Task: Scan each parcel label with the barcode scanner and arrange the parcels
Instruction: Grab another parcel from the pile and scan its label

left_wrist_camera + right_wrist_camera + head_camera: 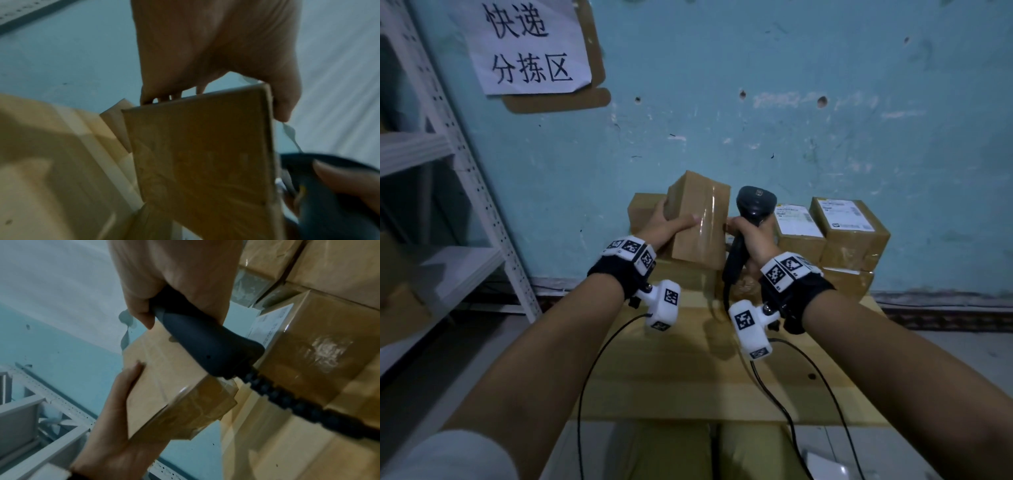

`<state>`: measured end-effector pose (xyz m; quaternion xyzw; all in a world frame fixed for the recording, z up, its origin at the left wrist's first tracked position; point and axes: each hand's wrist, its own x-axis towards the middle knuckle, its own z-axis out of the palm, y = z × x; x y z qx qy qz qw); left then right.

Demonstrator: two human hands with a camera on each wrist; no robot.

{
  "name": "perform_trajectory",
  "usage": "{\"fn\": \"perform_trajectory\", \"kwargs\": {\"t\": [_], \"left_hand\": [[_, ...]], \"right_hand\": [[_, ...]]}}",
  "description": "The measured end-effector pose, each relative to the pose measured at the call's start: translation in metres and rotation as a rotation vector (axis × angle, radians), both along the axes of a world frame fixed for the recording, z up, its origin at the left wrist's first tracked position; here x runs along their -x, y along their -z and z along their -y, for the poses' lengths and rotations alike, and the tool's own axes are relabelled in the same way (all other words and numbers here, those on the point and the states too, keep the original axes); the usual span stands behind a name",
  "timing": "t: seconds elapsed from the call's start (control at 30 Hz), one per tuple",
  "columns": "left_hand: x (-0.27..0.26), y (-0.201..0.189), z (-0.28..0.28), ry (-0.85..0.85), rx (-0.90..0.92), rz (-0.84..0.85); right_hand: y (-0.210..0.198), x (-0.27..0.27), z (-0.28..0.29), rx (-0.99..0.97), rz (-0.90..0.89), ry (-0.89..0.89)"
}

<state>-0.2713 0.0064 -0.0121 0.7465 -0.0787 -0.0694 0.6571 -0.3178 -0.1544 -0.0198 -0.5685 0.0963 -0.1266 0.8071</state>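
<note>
The left hand (671,228) holds a plain brown cardboard parcel sealed with clear tape (700,222) lifted above the far edge of the pale wooden bench (688,370), its grip pinching the box with the thumb on the near face and the fingers behind; the right hand (748,236) has its grip curled tight round the handle of the black corded barcode scanner (751,209), just beside the parcel; the step in hand looks like readying this parcel for a scan, since no label shows on the faces turned to the head camera; the next move likely calls for turning the box until its label meets the scanner's head; the head view alone shows the labelled brown boxes (839,226) stacked at the far right corner; the right wrist view alone shows the scanner's ribbed cable (287,395); the left wrist view is blurred
</note>
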Motion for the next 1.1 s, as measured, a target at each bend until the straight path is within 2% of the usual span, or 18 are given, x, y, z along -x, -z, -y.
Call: {"fn": "perform_trajectory", "kwargs": {"t": [0.07,0.13,0.3,0.4,0.6,0.67,0.73,0.8,0.97,1.1], "left_hand": [[0.003,0.002,-0.004,0.049,0.264,-0.039],[0.009,0.001,-0.007,0.109,0.422,-0.077],[0.013,-0.004,-0.009,0.242,0.567,-0.193],[0.012,-0.003,-0.006,0.227,0.565,-0.192],[0.012,0.004,-0.009,0.221,0.539,-0.177],[0.009,0.006,-0.010,0.095,0.518,-0.084],[0.005,0.009,-0.015,-0.006,0.417,0.037],[0.006,0.008,-0.017,0.007,0.333,0.107],[0.017,0.012,-0.006,0.056,0.320,0.145],[0.012,0.027,-0.016,0.062,0.163,0.222]], "right_hand": [[0.001,-0.005,0.006,-0.073,0.006,-0.044],[0.004,-0.008,0.011,-0.095,-0.005,-0.068],[0.008,-0.008,0.009,-0.072,-0.048,-0.119],[0.010,-0.010,0.011,-0.070,-0.037,-0.171],[0.011,-0.008,0.010,0.019,-0.024,-0.160],[0.014,-0.010,0.015,0.051,-0.018,-0.114],[0.018,-0.010,0.021,0.062,0.013,-0.080],[0.017,-0.006,0.023,0.047,0.039,-0.090],[0.021,-0.007,0.020,0.011,0.026,-0.144],[0.016,-0.001,0.017,-0.005,0.028,-0.210]]}}
